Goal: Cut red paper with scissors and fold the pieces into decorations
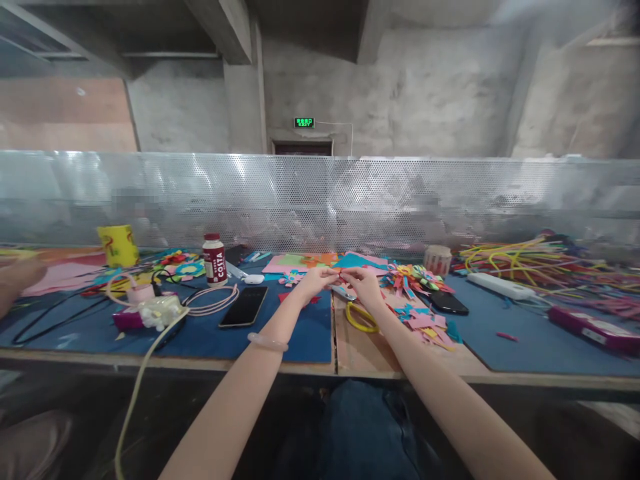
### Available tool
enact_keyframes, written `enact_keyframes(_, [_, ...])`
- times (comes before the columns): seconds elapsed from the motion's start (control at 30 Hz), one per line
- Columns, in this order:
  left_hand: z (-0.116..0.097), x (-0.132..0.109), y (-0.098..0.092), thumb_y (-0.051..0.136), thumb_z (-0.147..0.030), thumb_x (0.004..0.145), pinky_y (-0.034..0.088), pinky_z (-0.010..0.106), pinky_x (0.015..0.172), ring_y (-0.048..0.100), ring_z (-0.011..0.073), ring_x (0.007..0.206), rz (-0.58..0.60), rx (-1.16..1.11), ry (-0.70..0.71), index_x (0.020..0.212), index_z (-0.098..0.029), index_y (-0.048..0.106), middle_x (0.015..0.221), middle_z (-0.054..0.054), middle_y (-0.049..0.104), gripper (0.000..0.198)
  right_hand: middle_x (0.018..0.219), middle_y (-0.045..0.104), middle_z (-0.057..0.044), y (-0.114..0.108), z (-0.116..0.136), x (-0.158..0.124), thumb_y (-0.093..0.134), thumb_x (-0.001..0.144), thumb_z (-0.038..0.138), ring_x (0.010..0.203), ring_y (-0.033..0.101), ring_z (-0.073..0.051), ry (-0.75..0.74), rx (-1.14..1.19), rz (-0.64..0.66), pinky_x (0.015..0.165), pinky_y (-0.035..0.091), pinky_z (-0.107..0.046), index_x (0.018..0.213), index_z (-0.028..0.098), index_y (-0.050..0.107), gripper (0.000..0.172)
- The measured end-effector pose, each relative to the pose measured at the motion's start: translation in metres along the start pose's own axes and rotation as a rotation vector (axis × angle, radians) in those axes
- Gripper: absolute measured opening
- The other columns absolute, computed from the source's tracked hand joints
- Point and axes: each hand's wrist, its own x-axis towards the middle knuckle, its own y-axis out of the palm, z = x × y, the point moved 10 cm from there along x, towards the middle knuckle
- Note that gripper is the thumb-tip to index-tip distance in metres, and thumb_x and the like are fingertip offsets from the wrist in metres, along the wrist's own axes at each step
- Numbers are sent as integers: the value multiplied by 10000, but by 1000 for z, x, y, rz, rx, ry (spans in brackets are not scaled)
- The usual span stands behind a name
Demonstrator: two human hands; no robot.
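Observation:
My left hand (318, 280) and my right hand (364, 283) meet over the table, fingertips pinched together around a small red piece (341, 273), which looks like paper. Most of it is covered by the fingers. Just below my right hand lie scissors with yellow handles (362, 319). Red paper scraps (299, 299) rest on the blue mat beside my left wrist. Behind the hands are sheets of coloured paper (285, 263). To the right of my right hand sit a heap of colourful folded paper pieces (407, 279) and pink and blue cut strips (425, 321).
A black phone (244, 307), a Costa bottle (215, 260) and a power strip with plugs (150, 312) stand left. Rightward are another phone (449, 302), a white power strip (500, 286), pipe cleaners (505, 261) and a purple box (593, 328). Another person's hand (15, 277) shows far left.

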Motion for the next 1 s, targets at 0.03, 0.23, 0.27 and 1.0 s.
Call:
enact_keyframes(0.03, [0,0,0,614,-352,684,427,272,710,606,174,822,-1,10,5,891,-119,620,859,93,659,311,754,657,-52,0,1,0,598,656,377,638,571,-156,-4,-2,-3,564,456,-266,792,165,653,258])
enact_keyframes(0.23, [-2,-1,-3,598,-350,693,429,282,717,609,176,806,-25,19,-2,884,-116,626,848,95,664,303,815,655,-52,0,5,-1,597,660,369,679,576,-154,-29,-26,-10,614,469,-280,806,171,648,252])
enact_keyframes(0.27, [-2,-1,-3,598,-347,692,430,283,721,609,176,808,-29,16,-11,877,-117,627,847,94,665,297,820,655,-51,0,5,-1,595,662,372,684,577,-155,-33,-33,-7,619,470,-282,811,174,647,254])
enact_keyframes(1.0, [-6,-2,-3,603,-310,685,434,288,746,602,183,840,-37,-21,6,895,-106,642,881,115,664,295,830,646,-41,-4,1,0,572,692,408,701,575,-156,-112,-78,-48,661,456,-288,807,204,646,246])
